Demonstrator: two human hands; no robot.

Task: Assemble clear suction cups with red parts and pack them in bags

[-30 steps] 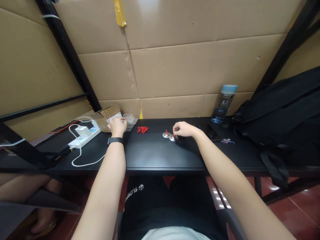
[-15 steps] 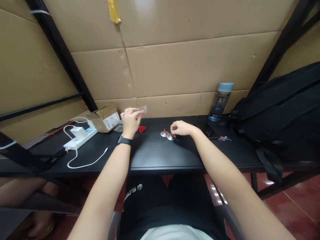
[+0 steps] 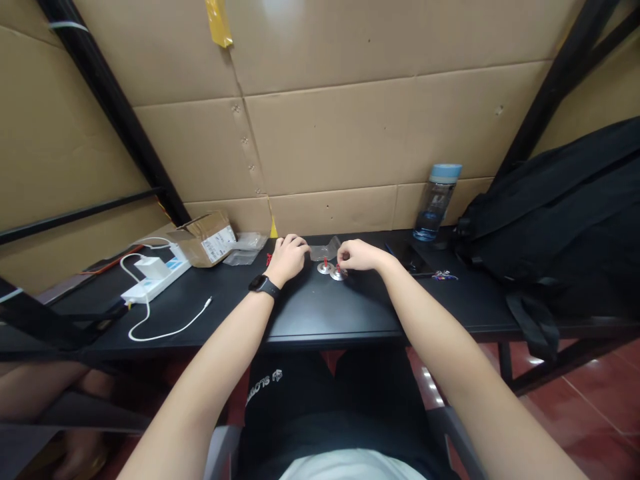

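While the left hand pinched the edge of a clear plastic bag at mid-frame, its loose film could have snagged and tipped the two silver metal discs just in front. Shiny and round, they lay close together on the black bench, red tops upright, the right-hand top pinched by the right hand.

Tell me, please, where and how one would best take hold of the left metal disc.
I would pinch its red piece from above, near side: it stands up from the low disc, while the right hand crowds the right side.
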